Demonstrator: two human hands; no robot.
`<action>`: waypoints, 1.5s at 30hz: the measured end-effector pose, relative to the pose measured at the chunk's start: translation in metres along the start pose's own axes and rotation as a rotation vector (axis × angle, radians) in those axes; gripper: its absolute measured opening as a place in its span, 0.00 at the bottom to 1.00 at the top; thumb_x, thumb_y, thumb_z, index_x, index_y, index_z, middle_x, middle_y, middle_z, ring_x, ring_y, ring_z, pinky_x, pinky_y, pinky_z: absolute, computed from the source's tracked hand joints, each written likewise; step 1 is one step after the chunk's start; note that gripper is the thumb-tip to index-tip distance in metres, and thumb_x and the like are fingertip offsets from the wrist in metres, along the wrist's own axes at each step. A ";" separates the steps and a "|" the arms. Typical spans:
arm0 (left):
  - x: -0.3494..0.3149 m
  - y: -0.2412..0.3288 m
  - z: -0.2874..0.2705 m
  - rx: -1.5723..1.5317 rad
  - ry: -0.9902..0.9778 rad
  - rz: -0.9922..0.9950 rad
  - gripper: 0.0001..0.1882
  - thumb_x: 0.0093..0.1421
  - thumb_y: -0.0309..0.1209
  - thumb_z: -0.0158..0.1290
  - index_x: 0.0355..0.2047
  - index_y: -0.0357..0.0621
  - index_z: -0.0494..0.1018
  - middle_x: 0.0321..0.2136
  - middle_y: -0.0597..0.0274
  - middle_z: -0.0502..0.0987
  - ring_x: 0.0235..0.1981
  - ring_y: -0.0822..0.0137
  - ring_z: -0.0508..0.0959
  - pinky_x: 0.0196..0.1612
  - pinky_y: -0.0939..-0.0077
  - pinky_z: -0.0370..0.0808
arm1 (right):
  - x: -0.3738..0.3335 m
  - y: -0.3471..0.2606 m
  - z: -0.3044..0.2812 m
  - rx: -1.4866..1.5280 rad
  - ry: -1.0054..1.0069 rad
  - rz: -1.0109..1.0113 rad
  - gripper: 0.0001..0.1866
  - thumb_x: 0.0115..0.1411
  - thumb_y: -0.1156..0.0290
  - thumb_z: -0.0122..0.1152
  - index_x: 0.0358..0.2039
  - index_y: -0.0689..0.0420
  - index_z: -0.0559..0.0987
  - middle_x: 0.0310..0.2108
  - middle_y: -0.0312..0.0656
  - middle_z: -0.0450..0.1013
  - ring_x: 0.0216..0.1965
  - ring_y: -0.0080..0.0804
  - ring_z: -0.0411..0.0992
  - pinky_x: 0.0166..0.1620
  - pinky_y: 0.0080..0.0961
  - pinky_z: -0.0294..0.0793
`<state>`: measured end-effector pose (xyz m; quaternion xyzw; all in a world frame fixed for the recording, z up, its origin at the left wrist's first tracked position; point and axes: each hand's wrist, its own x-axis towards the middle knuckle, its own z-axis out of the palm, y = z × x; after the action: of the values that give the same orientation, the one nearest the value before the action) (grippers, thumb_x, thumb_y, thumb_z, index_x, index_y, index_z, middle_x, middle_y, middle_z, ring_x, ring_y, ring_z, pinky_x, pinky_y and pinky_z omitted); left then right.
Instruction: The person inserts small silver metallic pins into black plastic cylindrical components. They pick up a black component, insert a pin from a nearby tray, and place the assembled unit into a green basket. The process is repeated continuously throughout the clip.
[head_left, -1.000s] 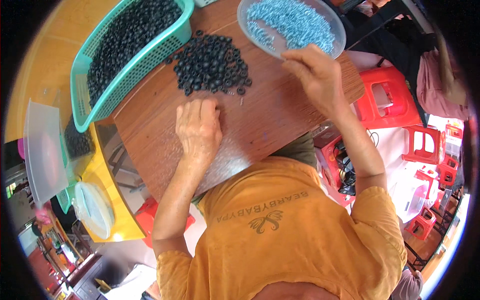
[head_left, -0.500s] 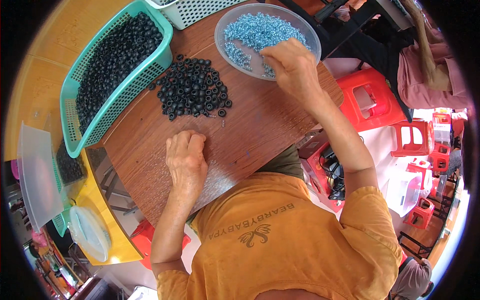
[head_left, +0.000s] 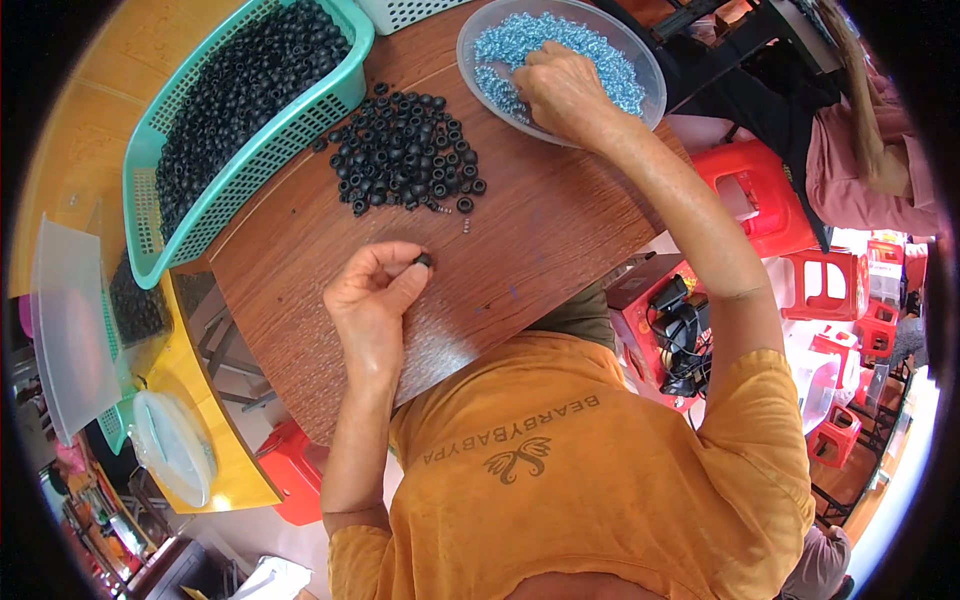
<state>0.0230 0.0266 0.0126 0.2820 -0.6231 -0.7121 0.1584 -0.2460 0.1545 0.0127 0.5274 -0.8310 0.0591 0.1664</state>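
My left hand (head_left: 368, 300) is closed over the wooden table (head_left: 300, 330), pinching a small black round part (head_left: 423, 260) between thumb and forefinger. My right hand (head_left: 565, 95) reaches into a shallow clear plastic bowl (head_left: 655, 110) at the far right of the table. Its fingers are curled down towards many tiny shiny blue, spring-like pieces (head_left: 590, 62); the fingertips, and whatever they hold, are hidden. Between the hands and the far edge lies a loose pile of black round parts (head_left: 400, 150), several showing holes. A few tiny pieces (head_left: 466, 226) lie beside the pile.
A green perforated basket (head_left: 250, 150) full of black parts stands at the left, beside a white basket (head_left: 410, 14). Farther left is a yellow table (head_left: 225, 440) with a lidded round container (head_left: 172, 447). Red stools (head_left: 765, 200) and another person's arm (head_left: 870, 130) are at the right.
My left hand has turned so that the black part shows between its fingertips. My right hand stays at the bowl, its fingers now more hidden. The whole view has shifted slightly.
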 end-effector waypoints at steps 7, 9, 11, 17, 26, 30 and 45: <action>0.012 0.002 0.007 -0.634 -0.134 -0.198 0.09 0.52 0.16 0.54 0.35 0.33 0.73 0.35 0.46 0.77 0.33 0.62 0.77 0.41 0.70 0.74 | -0.012 -0.012 -0.028 0.179 0.295 -0.036 0.04 0.49 0.74 0.64 0.24 0.59 0.78 0.24 0.41 0.73 0.27 0.35 0.70 0.31 0.29 0.68; 0.014 -0.004 0.010 -0.725 -0.129 -0.219 0.09 0.52 0.16 0.54 0.36 0.34 0.73 0.35 0.47 0.77 0.33 0.62 0.77 0.42 0.69 0.74 | -0.022 -0.045 -0.054 0.650 0.229 0.128 0.04 0.50 0.74 0.62 0.24 0.61 0.78 0.23 0.42 0.72 0.26 0.33 0.70 0.30 0.28 0.69; 0.015 -0.005 0.013 -0.777 -0.147 -0.226 0.09 0.52 0.17 0.55 0.36 0.35 0.73 0.35 0.49 0.77 0.33 0.61 0.76 0.43 0.68 0.73 | -0.033 -0.075 -0.071 0.964 0.163 0.238 0.04 0.50 0.74 0.61 0.24 0.61 0.78 0.22 0.42 0.72 0.26 0.30 0.70 0.29 0.26 0.69; 0.012 -0.002 0.014 -0.801 -0.159 -0.201 0.11 0.53 0.17 0.55 0.37 0.36 0.72 0.34 0.53 0.77 0.34 0.62 0.76 0.43 0.67 0.73 | -0.046 -0.115 -0.061 1.164 0.154 0.211 0.03 0.48 0.77 0.63 0.25 0.59 0.78 0.22 0.37 0.71 0.26 0.26 0.68 0.28 0.21 0.68; 0.003 0.000 0.023 -0.819 -0.048 -0.186 0.10 0.53 0.16 0.54 0.36 0.33 0.70 0.31 0.53 0.76 0.31 0.63 0.77 0.39 0.73 0.75 | -0.049 -0.124 -0.055 1.080 0.219 0.158 0.03 0.47 0.77 0.63 0.23 0.58 0.77 0.21 0.36 0.70 0.25 0.30 0.66 0.27 0.25 0.65; 0.000 -0.002 0.023 -0.819 -0.045 -0.178 0.09 0.53 0.16 0.54 0.36 0.33 0.70 0.31 0.54 0.76 0.31 0.63 0.77 0.39 0.73 0.75 | -0.053 -0.126 -0.055 1.071 0.159 0.186 0.05 0.47 0.79 0.64 0.27 0.59 0.78 0.23 0.37 0.71 0.27 0.27 0.67 0.28 0.21 0.66; -0.018 -0.007 0.012 -0.568 -0.082 -0.117 0.09 0.53 0.15 0.54 0.36 0.31 0.73 0.34 0.53 0.77 0.34 0.66 0.77 0.38 0.74 0.76 | -0.057 -0.129 -0.048 1.433 -0.160 0.505 0.05 0.48 0.75 0.63 0.25 0.62 0.77 0.22 0.39 0.73 0.26 0.26 0.72 0.29 0.21 0.70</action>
<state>0.0309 0.0471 0.0103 0.2329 -0.3874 -0.8768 0.1642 -0.0977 0.1597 0.0288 0.3033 -0.6944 0.5817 -0.2955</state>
